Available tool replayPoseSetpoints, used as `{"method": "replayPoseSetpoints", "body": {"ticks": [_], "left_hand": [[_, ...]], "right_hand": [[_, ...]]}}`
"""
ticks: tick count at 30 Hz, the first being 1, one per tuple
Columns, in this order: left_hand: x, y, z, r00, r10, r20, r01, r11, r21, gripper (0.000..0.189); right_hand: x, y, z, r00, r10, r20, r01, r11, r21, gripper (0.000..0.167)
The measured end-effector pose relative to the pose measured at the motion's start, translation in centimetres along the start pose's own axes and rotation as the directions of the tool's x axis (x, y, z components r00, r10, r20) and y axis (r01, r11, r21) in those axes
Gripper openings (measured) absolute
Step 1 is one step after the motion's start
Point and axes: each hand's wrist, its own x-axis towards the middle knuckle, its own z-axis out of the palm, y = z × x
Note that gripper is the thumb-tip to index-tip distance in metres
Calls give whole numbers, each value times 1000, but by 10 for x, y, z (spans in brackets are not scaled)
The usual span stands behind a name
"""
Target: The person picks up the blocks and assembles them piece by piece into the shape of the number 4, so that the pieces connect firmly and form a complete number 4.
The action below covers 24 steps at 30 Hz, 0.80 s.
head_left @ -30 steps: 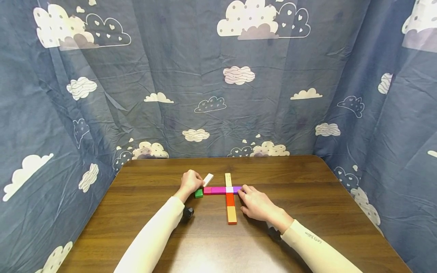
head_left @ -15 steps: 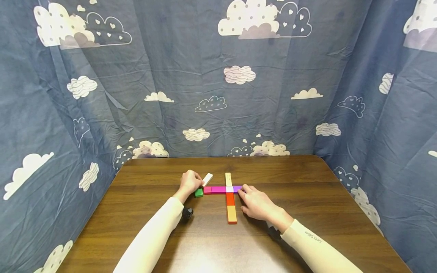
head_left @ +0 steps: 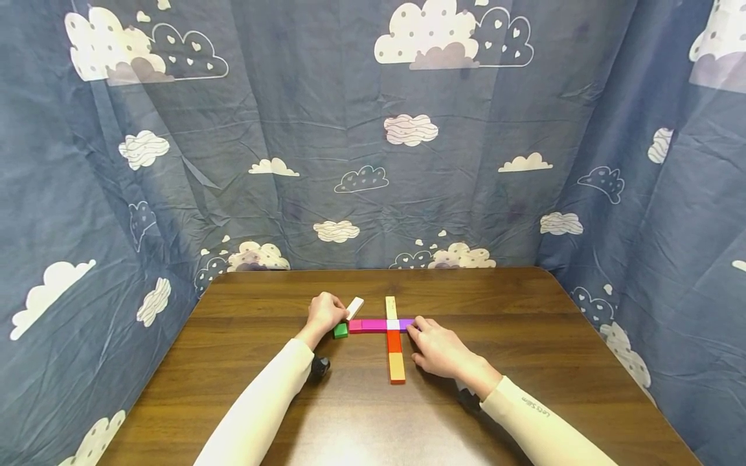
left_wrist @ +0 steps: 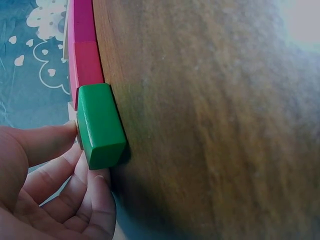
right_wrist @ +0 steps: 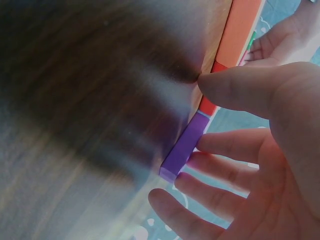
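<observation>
My left hand [head_left: 326,312] pinches the near end of a white block [head_left: 355,307], which lies slanted on the table. Just below those fingers is a green block [left_wrist: 101,125], its end against the pink block [left_wrist: 88,64] in the left wrist view. The pink block heads a row: a magenta block [head_left: 374,325], a small white square [head_left: 393,324] and a purple block [right_wrist: 184,143]. With its fingers spread and nearly straight, my right hand [head_left: 440,348] touches the far side of the purple block. Its thumb reaches down to the table near the red block [head_left: 394,341].
An orange block [head_left: 397,367] continues the cross toward me; a cream block [head_left: 391,307] forms its far arm. All lie on a brown wooden table [head_left: 245,388]. Blue cloud-patterned curtains [head_left: 291,97] stand behind and at both sides.
</observation>
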Motion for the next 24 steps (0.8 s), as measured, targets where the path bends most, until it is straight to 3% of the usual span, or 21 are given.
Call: {"method": "replayPoseSetpoints", "body": {"ticks": [15,24], "left_hand": [[-3,0,-3,1000,25,-14,-26,999,-35,5],[-8,1,-17,999,12,33,-9,997,-77,7]], "right_hand": [[0,0,1,1000,-9,-10,9,1000,-8,55],[-1,0,0,1000,-6,-16,6,1000,-2,55]]}}
